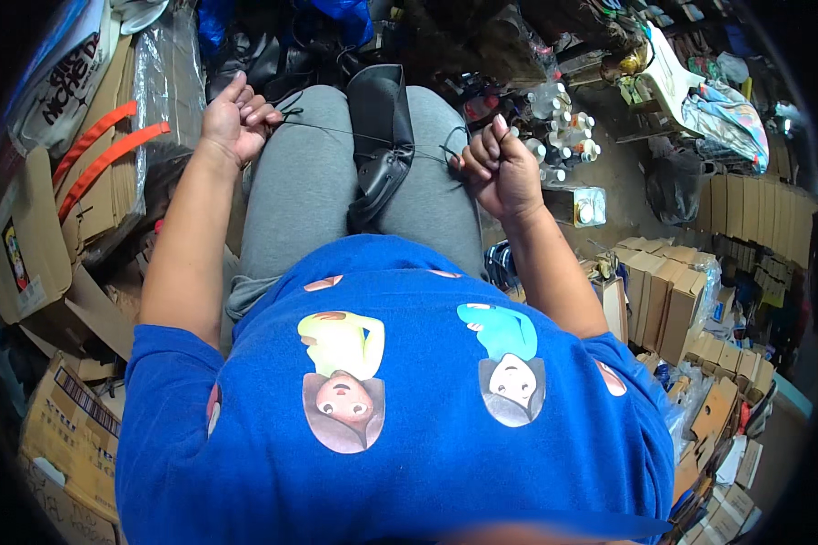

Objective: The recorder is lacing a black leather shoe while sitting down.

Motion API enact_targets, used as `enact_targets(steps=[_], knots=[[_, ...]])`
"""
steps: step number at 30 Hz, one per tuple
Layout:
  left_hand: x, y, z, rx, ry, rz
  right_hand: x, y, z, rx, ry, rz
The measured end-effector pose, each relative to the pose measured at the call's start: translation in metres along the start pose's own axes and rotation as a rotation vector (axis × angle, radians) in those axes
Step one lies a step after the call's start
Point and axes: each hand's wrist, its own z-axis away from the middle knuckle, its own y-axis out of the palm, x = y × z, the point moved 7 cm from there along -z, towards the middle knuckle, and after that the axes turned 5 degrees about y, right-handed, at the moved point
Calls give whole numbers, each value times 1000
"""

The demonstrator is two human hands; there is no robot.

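Note:
Between my thighs stands a black leather shoe (381,104), its opening upward and its toe out of sight. A thin black thread (329,129) runs across it, pulled nearly straight out to both sides. My left hand (237,121), beside the left knee, is closed on one end, thumb raised. At the right thigh, my right hand (500,171) makes a fist around the other end. Small loops of thread hang near both hands. Where exactly the thread enters the shoe is too fine to make out.
Cardboard boxes (34,241) and orange strips (109,136) lie at my left. Several plastic bottles (568,136) stand on the floor to the right, near a clear tub (587,207). Further right are stacked cartons (654,291) and a white plastic chair (668,77) with cloth on it.

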Motion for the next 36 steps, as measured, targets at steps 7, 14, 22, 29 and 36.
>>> enact_targets(steps=[7,14,22,29,36], knots=[[-95,-69,26,-296,379,-1358,63,-93,42,-411,-38,1572],[47,137,101,280,525,-1893,57,50,-21,46,-241,1354],[81,130,99,604,474,-1841,41,74,-20,-72,-247,1675],[79,139,93,676,427,-1851,28,48,-22,-153,-310,1485],[68,138,38,477,683,-1588,19,76,5,-21,-36,1693]])
